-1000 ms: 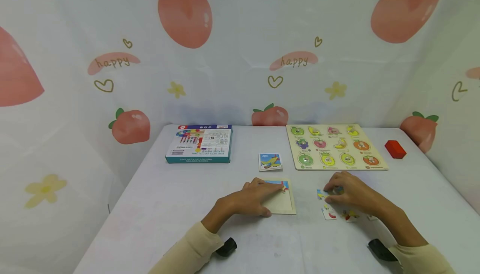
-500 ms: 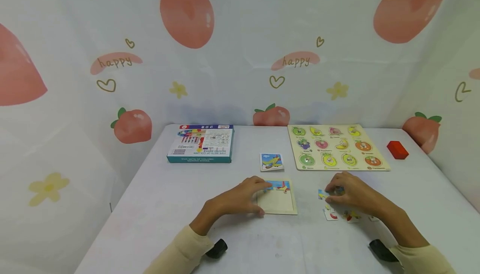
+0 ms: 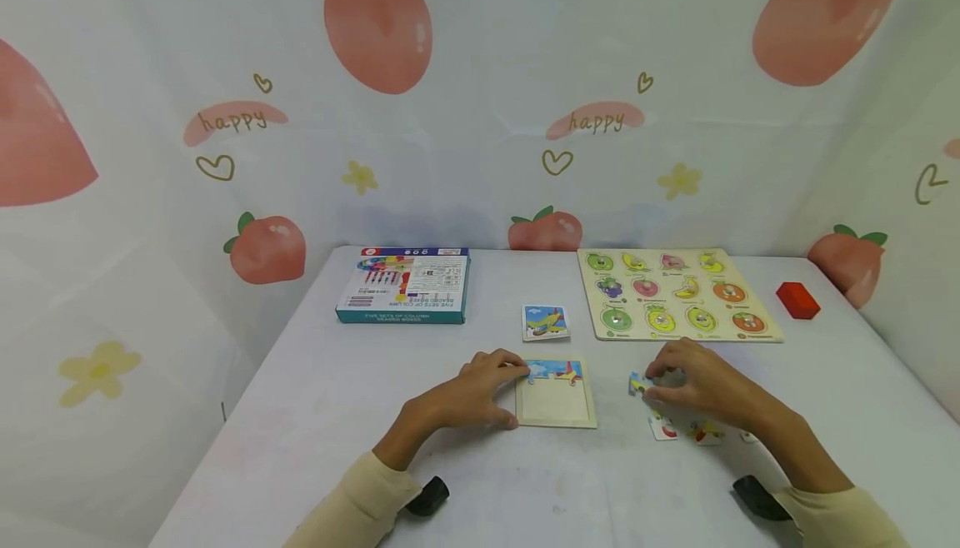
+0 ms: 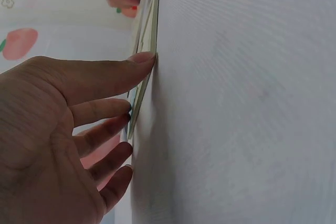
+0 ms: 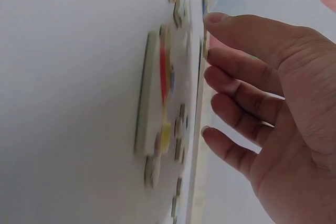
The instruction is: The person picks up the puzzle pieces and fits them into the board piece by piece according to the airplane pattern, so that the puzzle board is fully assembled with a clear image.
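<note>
A square wooden puzzle tray point(image 3: 556, 408) lies mid-table with joined picture pieces point(image 3: 556, 371) along its far edge. The left hand point(image 3: 471, 396) rests at the tray's left side, thumb and fingertips at its edge; the left wrist view shows the thumb on the tray rim point(image 4: 155, 30). To the right of the tray, the right hand point(image 3: 699, 379) pinches a small blue and yellow puzzle piece point(image 3: 637, 384) between thumb and fingers. Several loose pieces lie below that hand, among them a red and white one point(image 3: 663, 427) and a red and yellow one point(image 3: 707, 432).
Behind the tray stands a small airplane picture card point(image 3: 545, 323). A boxed set point(image 3: 403, 287) lies at the back left, a fruit puzzle board point(image 3: 678, 296) at the back right, and a red block point(image 3: 798, 301) beyond it. A patterned cloth hangs behind the table.
The left hand has drawn back leftward from the pieces in the tray to its left edge, uncovering them. The right hand has lifted the blue and yellow piece slightly and shifted it a little left.
</note>
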A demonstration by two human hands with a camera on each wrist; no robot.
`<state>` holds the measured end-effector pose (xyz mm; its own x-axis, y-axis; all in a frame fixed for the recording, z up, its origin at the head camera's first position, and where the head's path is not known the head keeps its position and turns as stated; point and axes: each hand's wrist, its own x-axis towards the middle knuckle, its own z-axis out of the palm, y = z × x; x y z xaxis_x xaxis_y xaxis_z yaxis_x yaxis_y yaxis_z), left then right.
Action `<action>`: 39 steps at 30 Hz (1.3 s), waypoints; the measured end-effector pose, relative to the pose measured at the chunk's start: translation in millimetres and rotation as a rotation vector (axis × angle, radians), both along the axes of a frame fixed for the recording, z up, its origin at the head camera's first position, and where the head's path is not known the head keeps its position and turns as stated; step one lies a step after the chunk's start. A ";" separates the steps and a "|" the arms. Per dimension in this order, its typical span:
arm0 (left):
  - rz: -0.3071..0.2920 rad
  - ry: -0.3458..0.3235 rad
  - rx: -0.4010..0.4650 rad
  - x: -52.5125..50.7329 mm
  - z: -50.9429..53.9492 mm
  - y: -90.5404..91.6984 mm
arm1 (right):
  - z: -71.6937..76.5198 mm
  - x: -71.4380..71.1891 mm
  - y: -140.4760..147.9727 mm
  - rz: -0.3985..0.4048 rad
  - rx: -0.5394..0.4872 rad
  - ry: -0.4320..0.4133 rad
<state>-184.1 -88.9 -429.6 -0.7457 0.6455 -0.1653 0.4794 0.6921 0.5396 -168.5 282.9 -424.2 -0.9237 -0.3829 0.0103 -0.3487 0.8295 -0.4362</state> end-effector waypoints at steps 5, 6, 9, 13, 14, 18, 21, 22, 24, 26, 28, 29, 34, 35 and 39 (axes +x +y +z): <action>0.006 0.005 -0.010 -0.3 -0.7 0.2 | 1.6 -2.6 -9.9 0.040 -0.019 0.044; 0.007 0.006 -0.010 -0.4 -0.8 0.2 | 1.9 -3.6 -12.6 0.045 -0.020 0.046; 0.008 0.008 -0.011 -0.9 -1.7 0.0 | 2.8 -7.3 -21.6 0.062 -0.019 0.043; 0.010 0.006 -0.008 -1.5 -3.0 -0.2 | 2.0 -12.8 -34.2 0.092 -0.019 0.038; 0.010 0.007 -0.007 -1.7 -3.3 -0.1 | 1.4 -14.0 -37.2 0.103 -0.020 0.039; 0.012 0.009 -0.005 -1.9 -4.3 0.1 | -1.9 -18.5 -50.2 0.151 -0.038 0.042; 0.017 0.005 -0.005 -1.9 -4.5 0.3 | -4.1 -20.7 -60.6 0.183 -0.051 0.043; 0.019 0.003 -0.004 -1.8 -4.4 0.3 | -4.7 -21.0 -64.3 0.190 -0.053 0.040; 0.022 -0.002 -0.001 -1.7 -3.9 0.2 | -5.5 -21.5 -71.5 0.207 -0.054 0.043; 0.024 -0.008 0.004 -1.9 -3.5 -0.1 | -6.2 -21.5 -78.6 0.215 -0.049 0.044; 0.024 -0.011 0.006 -2.1 -3.1 -0.4 | -6.0 -21.9 -85.3 0.237 -0.044 0.061; 0.025 -0.014 0.008 -2.2 -3.0 -0.5 | -6.0 -22.3 -88.4 0.254 -0.045 0.076; 0.024 -0.016 0.006 -2.7 -2.8 -0.8 | -6.1 -23.5 -103.4 0.316 -0.057 0.116; 0.024 -0.015 0.006 -2.7 -2.8 -0.9 | -6.2 -23.4 -106.1 0.322 -0.058 0.117; 0.020 -0.013 0.011 -2.6 -2.9 -1.5 | -6.9 -23.3 -115.3 0.338 -0.053 0.114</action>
